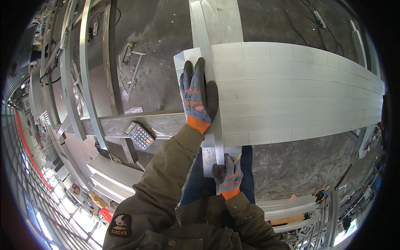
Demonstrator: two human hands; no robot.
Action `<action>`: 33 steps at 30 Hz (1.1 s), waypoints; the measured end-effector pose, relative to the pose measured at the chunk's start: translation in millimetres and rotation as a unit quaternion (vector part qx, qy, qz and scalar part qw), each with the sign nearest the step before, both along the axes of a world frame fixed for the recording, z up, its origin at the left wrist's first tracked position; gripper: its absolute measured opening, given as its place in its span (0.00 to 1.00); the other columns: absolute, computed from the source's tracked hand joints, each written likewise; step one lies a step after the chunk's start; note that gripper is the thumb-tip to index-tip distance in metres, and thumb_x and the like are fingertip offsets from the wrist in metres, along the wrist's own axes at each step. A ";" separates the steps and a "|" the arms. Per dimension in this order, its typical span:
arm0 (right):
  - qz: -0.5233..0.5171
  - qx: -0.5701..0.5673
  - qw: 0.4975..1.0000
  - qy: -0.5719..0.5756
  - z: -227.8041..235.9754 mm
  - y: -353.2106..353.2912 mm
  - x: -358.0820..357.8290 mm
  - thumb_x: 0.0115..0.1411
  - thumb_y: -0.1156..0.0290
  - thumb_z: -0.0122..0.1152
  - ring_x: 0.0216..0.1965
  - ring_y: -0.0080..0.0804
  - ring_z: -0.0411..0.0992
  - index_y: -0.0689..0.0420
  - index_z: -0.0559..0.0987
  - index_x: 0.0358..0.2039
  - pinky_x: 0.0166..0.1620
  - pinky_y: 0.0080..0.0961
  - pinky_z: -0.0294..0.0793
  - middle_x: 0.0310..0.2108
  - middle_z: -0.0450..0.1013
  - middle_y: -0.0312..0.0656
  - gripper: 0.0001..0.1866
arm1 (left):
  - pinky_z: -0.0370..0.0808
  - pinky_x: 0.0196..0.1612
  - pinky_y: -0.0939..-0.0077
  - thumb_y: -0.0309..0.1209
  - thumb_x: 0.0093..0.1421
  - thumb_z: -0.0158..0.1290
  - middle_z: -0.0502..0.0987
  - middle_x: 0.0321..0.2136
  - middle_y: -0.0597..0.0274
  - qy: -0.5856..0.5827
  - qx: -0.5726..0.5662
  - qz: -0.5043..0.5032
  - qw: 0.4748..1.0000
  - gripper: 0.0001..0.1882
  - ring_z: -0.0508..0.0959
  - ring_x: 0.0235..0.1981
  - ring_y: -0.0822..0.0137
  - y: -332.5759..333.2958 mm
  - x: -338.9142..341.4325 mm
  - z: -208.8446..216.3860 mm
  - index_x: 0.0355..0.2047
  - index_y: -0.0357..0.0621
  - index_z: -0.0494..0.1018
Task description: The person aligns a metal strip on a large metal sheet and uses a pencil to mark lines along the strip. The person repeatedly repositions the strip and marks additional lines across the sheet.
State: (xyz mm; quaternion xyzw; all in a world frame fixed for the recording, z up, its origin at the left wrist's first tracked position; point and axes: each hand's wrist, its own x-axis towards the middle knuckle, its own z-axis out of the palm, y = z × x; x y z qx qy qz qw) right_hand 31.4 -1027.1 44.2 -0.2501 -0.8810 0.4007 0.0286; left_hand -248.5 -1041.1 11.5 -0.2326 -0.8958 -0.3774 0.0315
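Head: strip (208, 64) under left hand (196, 98)

Over here I see someone in an olive-brown jacket (158, 216), pale specks dotting the right sleeve (246, 214). A dark patch (120, 225) with a pale bird's head and lettering marks the left sleeve (162, 168); a round button (171, 243) sits on the front. The left glove (194, 95) and right glove (232, 176) are grey-blue, orange-striped, dark-tipped and orange-cuffed; the trousers (247, 168) are blue.

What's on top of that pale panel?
A long flat metal bar lies across the panel near its left end, with the gloved left hand over both. The surface they cover can't be seen.
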 end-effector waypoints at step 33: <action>-0.003 -0.014 1.000 0.014 -8.8 -0.1 2.4 0.57 0.63 0.76 0.42 0.58 0.78 0.63 0.76 0.58 0.39 0.45 0.83 0.46 0.76 0.57 0.32 | 0.59 0.73 0.49 0.34 0.70 0.51 0.61 0.73 0.42 -0.035 0.006 0.010 0.999 0.33 0.59 0.74 0.41 -1.3 0.9 -3.8 0.74 0.44 0.62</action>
